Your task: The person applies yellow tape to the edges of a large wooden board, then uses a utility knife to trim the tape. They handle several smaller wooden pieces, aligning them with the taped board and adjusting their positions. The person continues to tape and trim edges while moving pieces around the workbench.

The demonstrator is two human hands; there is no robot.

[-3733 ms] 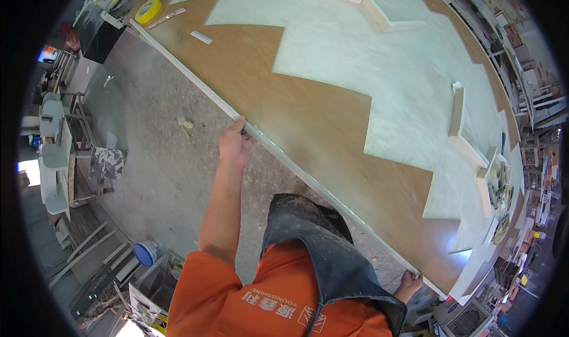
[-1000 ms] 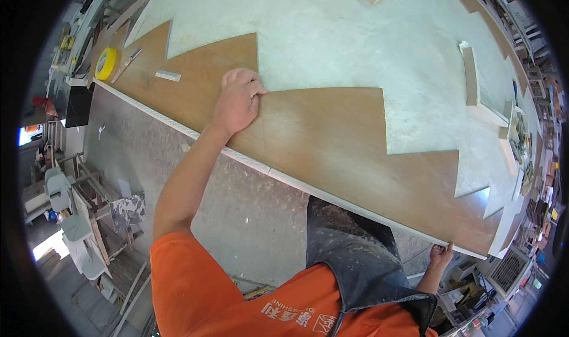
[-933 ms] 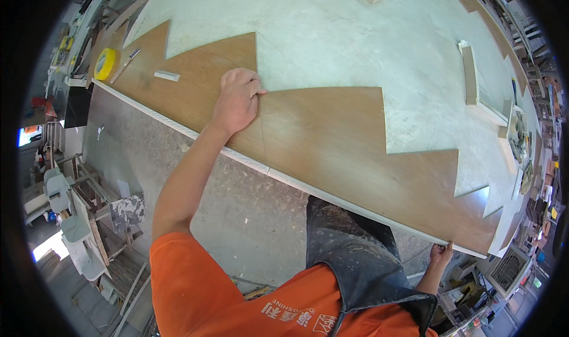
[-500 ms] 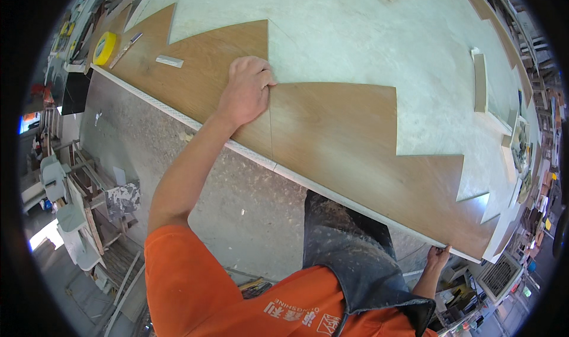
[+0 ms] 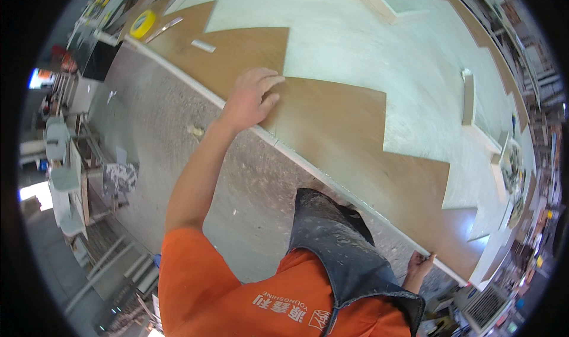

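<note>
Two brown wood-veneer panels (image 5: 344, 115) with stepped far edges meet at a seam along the near side of a large pale tabletop. My left hand (image 5: 252, 100) lies palm down on the wood beside the seam, its fingers apart and the fingertips near the notch corner. My right hand (image 5: 419, 265) is at the near edge toward the right, with fingers closed around the edge of the right panel; its fingers are partly hidden. A pale edge strip (image 5: 332, 183) runs along the panels' near side.
On the left panel lie a yellow tape roll (image 5: 142, 24), a slim knife-like tool (image 5: 164, 29) and a small pale strip (image 5: 203, 45). Upright wooden pieces (image 5: 469, 100) stand on the pale surface (image 5: 332, 53). A dark apron (image 5: 338, 230) hangs against the near edge.
The view has shifted and turned slightly. My left hand's fingers have loosened and spread, whereas they were bent and pressed at the seam. My right hand still holds the panel edge.
</note>
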